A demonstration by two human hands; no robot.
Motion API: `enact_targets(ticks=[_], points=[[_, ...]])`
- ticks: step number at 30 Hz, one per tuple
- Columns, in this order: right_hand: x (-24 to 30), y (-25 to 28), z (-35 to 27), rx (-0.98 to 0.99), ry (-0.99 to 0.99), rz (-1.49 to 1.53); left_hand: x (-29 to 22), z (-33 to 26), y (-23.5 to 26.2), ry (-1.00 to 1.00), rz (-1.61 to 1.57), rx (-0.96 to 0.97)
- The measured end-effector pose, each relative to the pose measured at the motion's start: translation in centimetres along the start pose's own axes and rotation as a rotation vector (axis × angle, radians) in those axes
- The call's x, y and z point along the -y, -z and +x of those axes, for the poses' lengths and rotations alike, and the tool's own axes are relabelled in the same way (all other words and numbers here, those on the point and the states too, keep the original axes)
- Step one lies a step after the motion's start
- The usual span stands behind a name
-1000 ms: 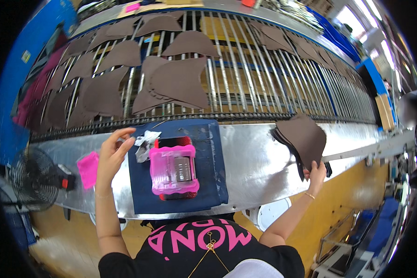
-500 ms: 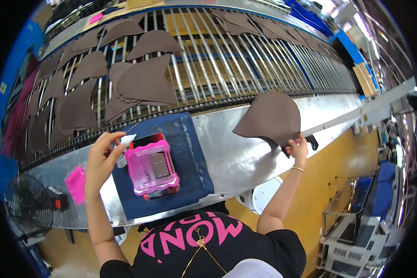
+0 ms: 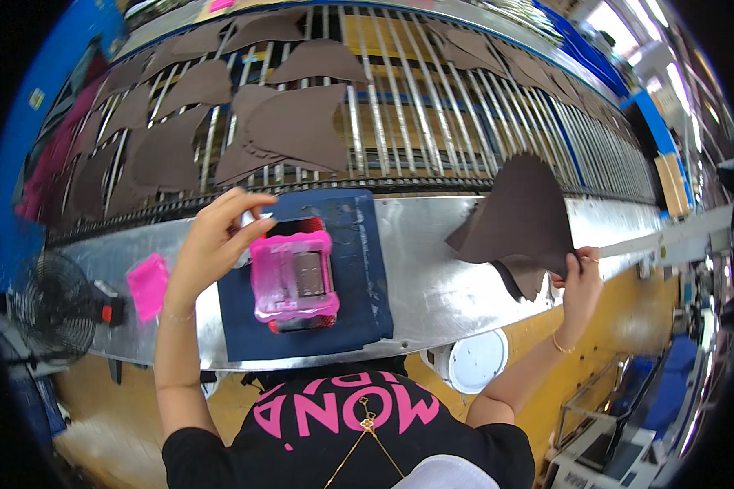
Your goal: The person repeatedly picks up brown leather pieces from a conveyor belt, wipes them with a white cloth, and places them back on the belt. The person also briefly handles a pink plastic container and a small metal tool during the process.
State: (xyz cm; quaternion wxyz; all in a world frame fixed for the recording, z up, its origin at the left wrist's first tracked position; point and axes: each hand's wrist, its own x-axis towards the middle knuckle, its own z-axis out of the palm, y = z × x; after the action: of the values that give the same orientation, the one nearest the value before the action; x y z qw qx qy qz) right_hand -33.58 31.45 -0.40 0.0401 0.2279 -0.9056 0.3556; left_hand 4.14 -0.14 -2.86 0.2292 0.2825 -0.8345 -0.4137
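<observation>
My right hand (image 3: 579, 281) pinches the near right corner of a brown, curved flat panel (image 3: 523, 212), which bends upward over the metal table. A second brown edge (image 3: 520, 277) shows beneath it; I cannot tell whether that is another panel. My left hand (image 3: 218, 236) is closed, thumb and fingers together around a small white thing (image 3: 249, 218) mostly hidden by the fingers. Just right of that hand, a pink plastic frame (image 3: 273, 281) sits over a red-edged container, on a dark blue sheet (image 3: 371, 269).
Beyond the metal table (image 3: 424, 220) runs a rack of metal rods (image 3: 416, 122) bearing several brown panels (image 3: 298, 126). A pink cloth (image 3: 148, 287) and a black fan (image 3: 49, 306) are at left. Below the table's front edge stands a white bucket (image 3: 479, 361).
The brown panel has tilted up and bent, exposing the brown edge under it. My right hand has moved right with it. My left hand has turned over toward the pink frame.
</observation>
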Motion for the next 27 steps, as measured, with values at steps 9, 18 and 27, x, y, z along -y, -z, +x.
enact_targets(ticks=[9, 18, 27], points=[[12.3, -7.1, -3.6, 0.107, 0.352, 1.075, -1.1, 1.3, -1.6, -0.065, -0.428, -0.209], [17.1, -17.3, -11.0, 0.556, 0.816, 0.665, -0.3, -10.5, 9.8, 0.044, -0.103, -0.566], [16.0, -18.2, -11.3, 0.468, 1.091, 0.466, 0.7, -13.0, 8.8, 0.223, -0.018, -0.457]])
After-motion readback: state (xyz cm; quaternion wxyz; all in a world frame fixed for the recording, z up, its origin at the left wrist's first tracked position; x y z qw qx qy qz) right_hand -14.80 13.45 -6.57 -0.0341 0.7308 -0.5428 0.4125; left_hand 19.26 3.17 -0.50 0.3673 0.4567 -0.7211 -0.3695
